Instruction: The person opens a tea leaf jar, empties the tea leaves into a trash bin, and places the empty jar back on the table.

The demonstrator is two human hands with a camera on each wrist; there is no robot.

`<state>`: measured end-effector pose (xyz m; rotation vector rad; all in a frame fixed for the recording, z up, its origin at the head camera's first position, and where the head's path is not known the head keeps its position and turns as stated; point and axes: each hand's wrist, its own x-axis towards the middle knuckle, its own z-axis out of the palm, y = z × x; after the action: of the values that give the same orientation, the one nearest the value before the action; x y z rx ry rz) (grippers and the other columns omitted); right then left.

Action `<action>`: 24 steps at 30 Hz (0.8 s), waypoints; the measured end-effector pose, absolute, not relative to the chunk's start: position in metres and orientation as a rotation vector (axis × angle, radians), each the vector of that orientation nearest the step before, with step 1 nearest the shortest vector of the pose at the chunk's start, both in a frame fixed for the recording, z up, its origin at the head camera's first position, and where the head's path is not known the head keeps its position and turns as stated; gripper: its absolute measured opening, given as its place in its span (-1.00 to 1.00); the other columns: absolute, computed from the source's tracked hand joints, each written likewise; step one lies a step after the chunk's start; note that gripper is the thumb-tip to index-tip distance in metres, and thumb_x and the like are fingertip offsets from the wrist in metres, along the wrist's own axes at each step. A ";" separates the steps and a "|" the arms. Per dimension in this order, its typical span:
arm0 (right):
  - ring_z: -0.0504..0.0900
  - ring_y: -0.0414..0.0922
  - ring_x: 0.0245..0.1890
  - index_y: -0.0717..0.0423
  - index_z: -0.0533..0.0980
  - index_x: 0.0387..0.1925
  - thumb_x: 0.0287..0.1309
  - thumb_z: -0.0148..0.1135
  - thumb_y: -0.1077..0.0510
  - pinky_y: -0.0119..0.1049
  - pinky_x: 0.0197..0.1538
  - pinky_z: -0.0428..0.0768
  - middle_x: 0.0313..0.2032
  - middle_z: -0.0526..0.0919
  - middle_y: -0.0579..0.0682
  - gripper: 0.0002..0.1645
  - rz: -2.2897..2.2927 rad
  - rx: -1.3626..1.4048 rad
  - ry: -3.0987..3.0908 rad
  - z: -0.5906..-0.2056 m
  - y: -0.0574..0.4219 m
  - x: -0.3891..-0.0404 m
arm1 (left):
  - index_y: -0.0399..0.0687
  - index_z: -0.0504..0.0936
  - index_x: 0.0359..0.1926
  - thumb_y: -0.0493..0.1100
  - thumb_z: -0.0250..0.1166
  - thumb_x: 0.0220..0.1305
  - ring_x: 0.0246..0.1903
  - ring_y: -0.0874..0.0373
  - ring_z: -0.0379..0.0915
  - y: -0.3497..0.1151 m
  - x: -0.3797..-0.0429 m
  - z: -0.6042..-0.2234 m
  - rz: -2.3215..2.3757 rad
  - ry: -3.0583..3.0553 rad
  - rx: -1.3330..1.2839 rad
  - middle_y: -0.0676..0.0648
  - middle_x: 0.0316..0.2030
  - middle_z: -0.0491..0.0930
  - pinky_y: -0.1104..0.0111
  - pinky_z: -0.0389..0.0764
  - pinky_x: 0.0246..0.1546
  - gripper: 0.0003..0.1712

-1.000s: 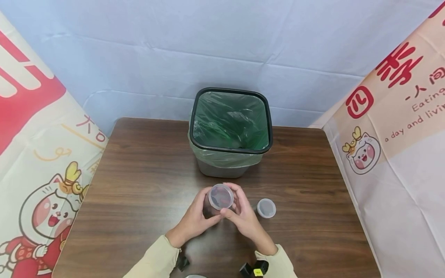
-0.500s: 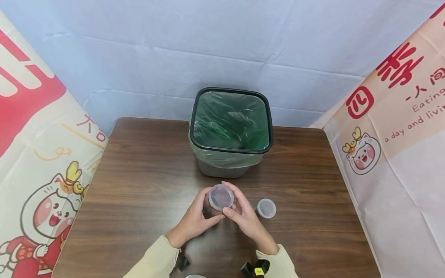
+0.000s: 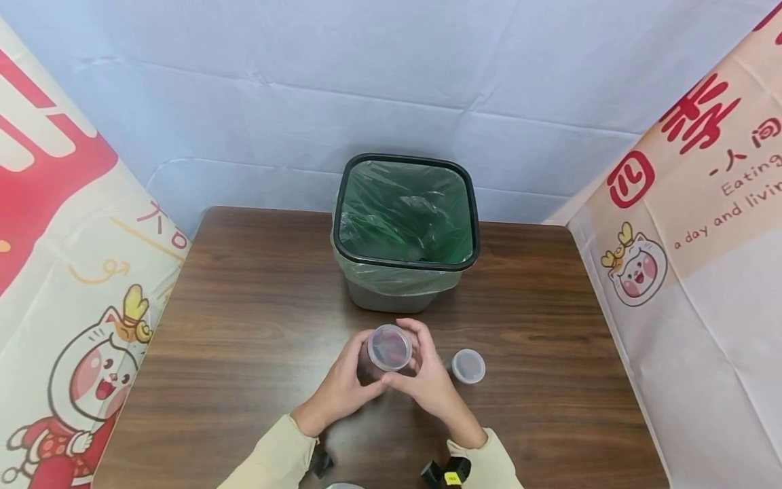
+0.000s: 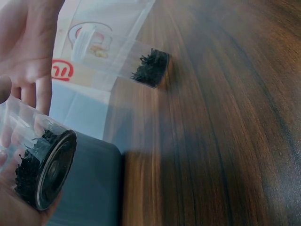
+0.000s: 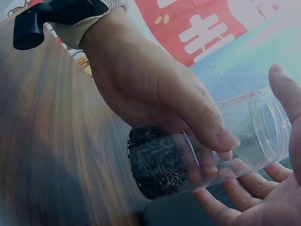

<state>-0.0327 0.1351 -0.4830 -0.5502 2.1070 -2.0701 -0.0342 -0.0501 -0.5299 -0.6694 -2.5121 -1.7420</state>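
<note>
A clear lidded jar (image 3: 389, 348), tilted off the table, is between both hands; dark dried shreds (image 5: 162, 165) fill its base end. My left hand (image 3: 338, 388) grips the jar's body, thumb on one side and fingers round the other. Curved about the lid end is my right hand (image 3: 429, 380); in the right wrist view its fingers lie along the jar's side and the thumb stands near the lid's rim. Right of the hands a second clear lidded jar (image 3: 468, 367) stands upright on the table, with similar dark shreds (image 4: 151, 67) at its bottom.
A grey bin (image 3: 391, 299) with a black rim and green liner stands behind the hands on the brown wooden table (image 3: 256, 299). Printed cloths (image 3: 684, 272) hang at both sides and a pale cloth (image 3: 293, 88) at the back. A pale rounded edge (image 3: 344, 485) shows at the bottom.
My right hand has shifted slightly about the jar's lid end; its thumb has moved left along the near edge. The left hand, jar, second jar and bin stay nearly in place.
</note>
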 end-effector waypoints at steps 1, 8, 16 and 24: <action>0.37 0.32 0.13 0.13 0.07 0.33 -0.03 0.41 0.15 0.13 0.09 0.43 0.17 0.44 0.27 -0.03 -2.075 -0.537 2.110 -0.482 0.135 -0.033 | 0.06 0.21 0.32 0.15 0.36 0.06 0.17 0.20 0.29 -0.050 -0.034 -0.530 -1.749 -2.509 -0.670 0.05 0.19 0.35 0.07 0.35 0.16 -0.15; 0.41 0.30 0.09 0.17 0.14 0.20 -0.06 0.42 0.24 0.13 0.06 0.45 0.09 0.47 0.30 -0.16 -2.063 -0.437 2.142 -0.479 0.133 -0.032 | 0.07 0.21 0.32 0.09 0.39 0.04 0.15 0.20 0.31 -0.050 -0.034 -0.530 -1.740 -2.497 -0.674 0.05 0.18 0.36 0.08 0.37 0.14 -0.14; 0.41 0.28 0.08 0.20 0.17 0.22 -0.01 0.35 0.34 0.13 0.03 0.47 0.10 0.45 0.31 -0.22 -2.056 -0.471 2.149 -0.478 0.134 -0.032 | 0.06 0.22 0.32 0.17 0.35 0.06 0.15 0.20 0.31 -0.049 -0.034 -0.528 -1.750 -2.498 -0.664 0.05 0.18 0.35 0.06 0.37 0.14 -0.14; 0.37 0.28 0.13 0.19 0.19 0.27 0.05 0.30 0.34 0.17 0.01 0.46 0.16 0.40 0.32 -0.24 -2.069 -0.512 2.102 -0.476 0.134 -0.033 | -0.01 0.23 0.31 0.16 0.36 0.06 0.13 0.17 0.33 -0.049 -0.035 -0.529 -1.724 -2.476 -0.674 0.02 0.16 0.37 0.08 0.39 0.12 -0.14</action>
<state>-0.0326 0.1341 -0.4761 -0.5116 2.1017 -2.0686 -0.0348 -0.0485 -0.5292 -0.6735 -2.4765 -1.7243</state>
